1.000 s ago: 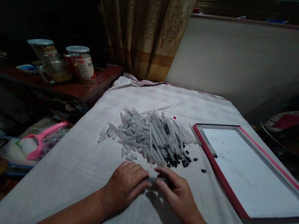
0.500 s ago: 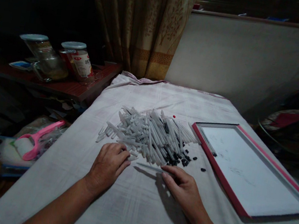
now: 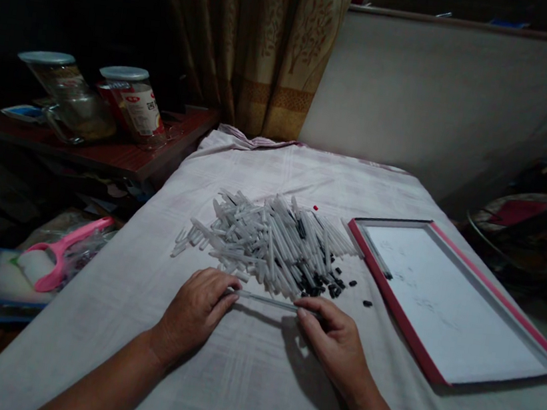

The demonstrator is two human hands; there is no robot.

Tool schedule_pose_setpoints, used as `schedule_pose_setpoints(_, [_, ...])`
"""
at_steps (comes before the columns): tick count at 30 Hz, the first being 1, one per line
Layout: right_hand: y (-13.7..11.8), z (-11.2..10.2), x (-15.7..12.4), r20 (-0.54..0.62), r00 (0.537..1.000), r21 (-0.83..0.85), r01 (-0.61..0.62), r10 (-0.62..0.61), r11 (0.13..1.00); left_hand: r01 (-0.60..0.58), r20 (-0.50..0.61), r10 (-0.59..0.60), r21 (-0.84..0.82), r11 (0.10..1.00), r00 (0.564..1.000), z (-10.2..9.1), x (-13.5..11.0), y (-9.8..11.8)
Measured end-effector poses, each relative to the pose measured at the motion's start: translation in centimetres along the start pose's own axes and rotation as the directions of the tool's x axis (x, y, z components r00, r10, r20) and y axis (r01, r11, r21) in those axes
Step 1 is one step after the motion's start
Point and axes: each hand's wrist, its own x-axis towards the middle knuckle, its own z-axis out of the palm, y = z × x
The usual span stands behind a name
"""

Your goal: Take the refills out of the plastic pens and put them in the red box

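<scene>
A heap of white pen barrels and caps (image 3: 268, 245) lies mid-table, with small black plugs (image 3: 330, 286) scattered at its near right edge. Just in front of it, my left hand (image 3: 196, 312) and my right hand (image 3: 333, 341) hold one thin clear pen tube (image 3: 265, 300) level between them. The right fingers pinch its right end. The left fingertips close on its left end, possibly with a small cap that I cannot make out.
A white board with a red frame (image 3: 394, 300) lies on the cloth at right, a pen along its left edge. Left of the table stand two lidded jars (image 3: 133, 102) on a wooden shelf, with a pink roller (image 3: 63, 248) below. A curtain (image 3: 255, 41) hangs behind.
One second ago both hands were close together on the tube. The left hand then reached into the heap and has now come back to the tube's left end. The camera tilted slightly.
</scene>
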Motion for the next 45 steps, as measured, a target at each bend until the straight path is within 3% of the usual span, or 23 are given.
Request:
schedule_pose_setpoints(4, [-0.1,-0.5,0.0,0.148,0.989,-0.014,-0.026,0.028,1.0,-0.04,0.045,0.041,-0.017,0.999,0.998,0.4,-0.2,0.2])
schedule_pose_setpoints(7, [-0.5,-1.2,0.1,0.364,0.931,-0.054,-0.012,0.03,0.998,-0.113,0.102,0.113,-0.005,0.994,0.988,0.7,-0.2,0.1])
schedule_pose_setpoints(10, [-0.8,-1.7,0.2,0.479,0.878,-0.158,0.057,0.026,0.986,-0.119,0.153,0.122,-0.028,0.993,0.981,0.8,-0.1,0.1])
schedule_pose_setpoints(17, [-0.8,-1.4,0.0,0.487,0.873,-0.175,0.121,-0.021,0.977,-0.029,0.12,0.053,-0.196,0.98,0.991,0.6,-0.1,0.4])
schedule_pose_setpoints(27, [-0.8,-0.7,-0.1,0.466,0.884,-0.14,0.108,-0.031,0.984,-0.057,0.089,0.074,-0.181,0.982,0.993,0.6,0.1,0.5])
schedule_pose_setpoints(33, [-1.2,-1.0,0.1,0.437,0.899,-0.164,0.108,-0.026,0.981,-0.036,0.168,0.072,-0.209,0.977,0.983,0.8,0.7,0.5])
schedule_pose_setpoints(35, [-1.6,-1.5,0.2,0.398,0.917,-0.177,0.114,-0.035,0.978,0.011,0.159,0.029,-0.245,0.97,0.987,1.0,0.8,0.2])
schedule_pose_setpoints(37, [-1.8,-2.7,0.7,0.277,0.959,-0.197,0.112,-0.054,0.974,0.105,0.132,-0.068,-0.3,0.948,0.989,1.2,0.9,-0.2])
schedule_pose_setpoints(39, [-1.3,-5.2,1.7,0.048,0.997,-0.234,0.074,-0.064,0.97,0.207,0.121,-0.175,-0.354,0.912,0.977,1.4,0.9,-0.6])
schedule_pose_setpoints(40, [-0.8,-6.8,2.4,-0.102,0.993,-0.25,0.029,-0.056,0.968,0.241,0.126,-0.208,-0.372,0.896,0.97,1.5,0.9,-0.7])
schedule_pose_setpoints(41, [-0.1,-8.6,3.3,-0.25,0.968,-0.272,-0.035,-0.035,0.962,0.257,0.128,-0.224,-0.383,0.887,0.966,1.5,1.0,-0.8])
schedule_pose_setpoints(43, [1.5,-12.4,5.5,-0.495,0.867,-0.314,-0.233,0.05,0.92,0.259,0.123,-0.229,-0.389,0.884,0.966,1.7,1.0,-0.8])
schedule_pose_setpoints(45, [3.2,-15.3,7.7,-0.566,0.809,-0.426,-0.451,0.158,0.785,0.262,0.1,-0.243,-0.39,0.882,0.965,1.9,1.1,-0.9])
